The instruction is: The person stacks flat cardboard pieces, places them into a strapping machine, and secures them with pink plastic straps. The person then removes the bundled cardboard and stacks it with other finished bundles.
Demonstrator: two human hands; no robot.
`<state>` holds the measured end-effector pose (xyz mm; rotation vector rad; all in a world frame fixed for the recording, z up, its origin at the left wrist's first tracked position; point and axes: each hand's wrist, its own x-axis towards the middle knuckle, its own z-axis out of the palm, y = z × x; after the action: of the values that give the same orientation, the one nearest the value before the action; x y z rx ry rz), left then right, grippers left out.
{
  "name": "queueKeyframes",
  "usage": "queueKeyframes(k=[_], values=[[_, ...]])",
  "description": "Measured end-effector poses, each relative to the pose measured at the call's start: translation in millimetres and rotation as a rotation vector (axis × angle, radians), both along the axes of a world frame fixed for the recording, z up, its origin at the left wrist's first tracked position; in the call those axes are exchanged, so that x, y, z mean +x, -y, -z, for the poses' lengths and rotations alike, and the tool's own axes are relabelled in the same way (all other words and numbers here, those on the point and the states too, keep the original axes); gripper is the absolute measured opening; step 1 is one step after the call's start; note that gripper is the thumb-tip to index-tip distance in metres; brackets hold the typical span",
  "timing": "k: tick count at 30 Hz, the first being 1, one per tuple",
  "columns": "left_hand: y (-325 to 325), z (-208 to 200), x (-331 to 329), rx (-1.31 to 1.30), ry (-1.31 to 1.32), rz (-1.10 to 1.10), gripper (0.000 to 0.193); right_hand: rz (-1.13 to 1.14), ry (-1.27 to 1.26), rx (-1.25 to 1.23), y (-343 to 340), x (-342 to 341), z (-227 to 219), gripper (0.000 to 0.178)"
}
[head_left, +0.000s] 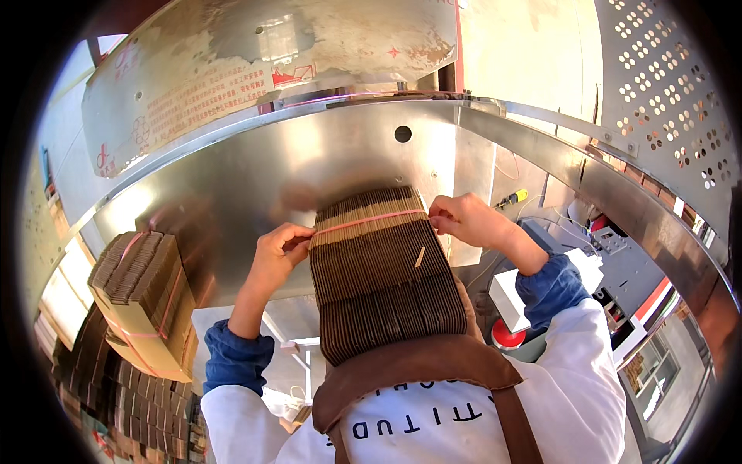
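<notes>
A thick bundle of flat-folded brown cardboard stands directly in front of my body, its folded edges facing up in narrow rows. Across its far part runs a pink band. My left hand is closed at the bundle's left edge, thumb and fingertips pinching at the band's left end. At the opposite edge, my right hand has its fingers curled together on the band's right end. How far the band goes around the underside is hidden. A small pale strip lies on top of the bundle, right of its middle.
Shiny sheet metal rises behind the bundle. At left, another cardboard bundle with pink bands rests above more stacks. To the right are a yellow-handled tool, a white box, a red round object and grey equipment.
</notes>
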<state>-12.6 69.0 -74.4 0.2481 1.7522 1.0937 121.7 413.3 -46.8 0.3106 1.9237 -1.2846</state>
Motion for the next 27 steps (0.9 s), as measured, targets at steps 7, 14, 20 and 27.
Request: queueKeyframes(k=[7, 14, 20, 27], values=[[-1, 0, 1, 0.003, 0.065, -0.050, 0.023, 0.021, 0.018, -0.082, -5, -5, -5, 0.015], [-2, 2, -1, 0.014, 0.076, -0.047, 0.021, 0.034, 0.072, -0.046, -1, -6, -3, 0.014], [2, 2, -2, -0.020, 0.100, -0.035, 0.022, -0.029, 0.006, 0.004, 0, -8, -13, 0.017], [-1, 2, -4, 0.023, 0.136, -0.049, 0.020, 0.033, 0.078, -0.101, -4, -3, -1, 0.013]])
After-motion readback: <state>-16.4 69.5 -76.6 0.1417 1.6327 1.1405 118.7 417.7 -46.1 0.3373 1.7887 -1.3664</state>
